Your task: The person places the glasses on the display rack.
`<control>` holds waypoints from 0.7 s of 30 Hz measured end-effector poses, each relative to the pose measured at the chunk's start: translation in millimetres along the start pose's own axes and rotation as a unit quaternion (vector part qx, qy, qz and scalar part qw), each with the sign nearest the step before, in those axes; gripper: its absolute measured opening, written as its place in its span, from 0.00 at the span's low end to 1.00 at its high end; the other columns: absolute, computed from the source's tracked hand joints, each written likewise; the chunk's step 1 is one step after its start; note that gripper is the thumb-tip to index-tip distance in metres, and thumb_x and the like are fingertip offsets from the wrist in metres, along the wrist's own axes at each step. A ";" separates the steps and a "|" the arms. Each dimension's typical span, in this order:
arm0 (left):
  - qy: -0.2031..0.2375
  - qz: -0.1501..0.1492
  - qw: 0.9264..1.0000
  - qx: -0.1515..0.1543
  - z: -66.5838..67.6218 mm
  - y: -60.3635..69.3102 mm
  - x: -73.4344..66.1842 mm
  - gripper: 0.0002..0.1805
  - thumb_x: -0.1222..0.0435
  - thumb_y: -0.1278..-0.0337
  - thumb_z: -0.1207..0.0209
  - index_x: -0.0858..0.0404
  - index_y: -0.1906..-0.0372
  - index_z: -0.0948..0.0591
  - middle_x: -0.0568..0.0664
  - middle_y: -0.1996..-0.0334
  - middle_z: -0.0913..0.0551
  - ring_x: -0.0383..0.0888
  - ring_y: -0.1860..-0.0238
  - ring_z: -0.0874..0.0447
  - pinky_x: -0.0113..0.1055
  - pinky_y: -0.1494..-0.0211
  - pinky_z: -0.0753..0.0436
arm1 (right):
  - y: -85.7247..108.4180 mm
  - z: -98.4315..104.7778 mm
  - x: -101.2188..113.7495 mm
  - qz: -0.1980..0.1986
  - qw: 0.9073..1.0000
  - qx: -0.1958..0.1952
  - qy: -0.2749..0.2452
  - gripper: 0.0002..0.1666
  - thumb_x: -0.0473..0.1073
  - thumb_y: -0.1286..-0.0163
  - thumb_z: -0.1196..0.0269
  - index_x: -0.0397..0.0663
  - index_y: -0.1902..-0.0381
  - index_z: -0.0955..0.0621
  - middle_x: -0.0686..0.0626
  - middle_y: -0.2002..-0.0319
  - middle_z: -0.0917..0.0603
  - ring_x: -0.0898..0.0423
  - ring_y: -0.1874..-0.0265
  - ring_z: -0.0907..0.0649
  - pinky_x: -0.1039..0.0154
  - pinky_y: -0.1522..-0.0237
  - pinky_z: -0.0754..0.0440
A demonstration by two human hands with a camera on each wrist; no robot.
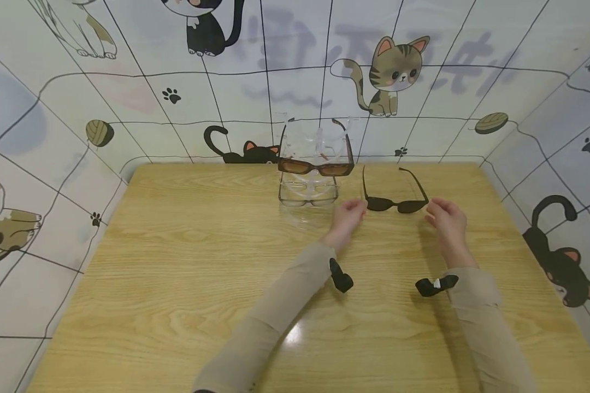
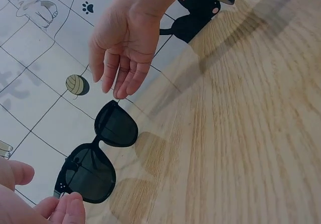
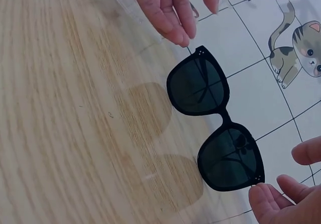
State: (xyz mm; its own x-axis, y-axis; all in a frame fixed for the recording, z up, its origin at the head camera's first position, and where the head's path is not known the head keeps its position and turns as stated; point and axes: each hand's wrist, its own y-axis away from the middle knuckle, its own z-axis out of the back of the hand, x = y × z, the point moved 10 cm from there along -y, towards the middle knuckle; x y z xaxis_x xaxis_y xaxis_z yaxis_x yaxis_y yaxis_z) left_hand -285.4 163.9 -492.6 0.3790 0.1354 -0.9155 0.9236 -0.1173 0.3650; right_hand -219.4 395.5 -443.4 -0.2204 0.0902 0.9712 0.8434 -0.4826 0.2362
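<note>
Black sunglasses (image 1: 411,207) sit on the table with temples unfolded toward the wall and dark lenses facing me. At their left end is my left hand (image 1: 347,219), its thumb apart from its fingers. My right hand (image 1: 449,222) is by the right end, thumb likewise raised off the frame. In the left wrist view, left fingertips (image 2: 75,206) overlap one corner of the sunglasses (image 2: 88,176). From the right wrist view, right fingertips (image 3: 261,196) meet the other corner. Neither hand pinches the frame; whether both truly touch it is hard to tell.
Left of the sunglasses stands a clear display stand (image 1: 302,221) holding brown-framed sunglasses (image 1: 337,170) above and thin-rimmed eyeglasses (image 1: 305,203) below. Behind the wooden table (image 1: 187,262) rises a cat-patterned wall covering (image 1: 295,93), which also encloses both sides.
</note>
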 end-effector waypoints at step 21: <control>-0.019 0.007 1.000 -0.003 -7.9 -15.1 0.5 0.16 0.59 0.39 0.41 0.61 0.49 0.19 0.49 0.52 0.19 0.45 0.49 0.22 0.36 0.45 0.23 | -23.0 -1.6 -9.9 -0.070 0.997 0.018 -0.033 0.22 0.41 0.29 0.48 0.38 0.41 0.32 0.52 0.58 0.26 0.62 0.62 0.22 0.73 0.58 0.20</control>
State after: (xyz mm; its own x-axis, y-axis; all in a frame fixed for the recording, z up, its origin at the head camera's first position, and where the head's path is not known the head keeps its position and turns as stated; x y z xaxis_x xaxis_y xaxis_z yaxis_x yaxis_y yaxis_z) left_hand -298.7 173.5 -497.2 0.3902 0.0965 -0.9156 0.9182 -0.1139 0.3793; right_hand -237.4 404.3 -458.4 -0.3060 0.2124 0.9281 0.8239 -0.4293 0.3699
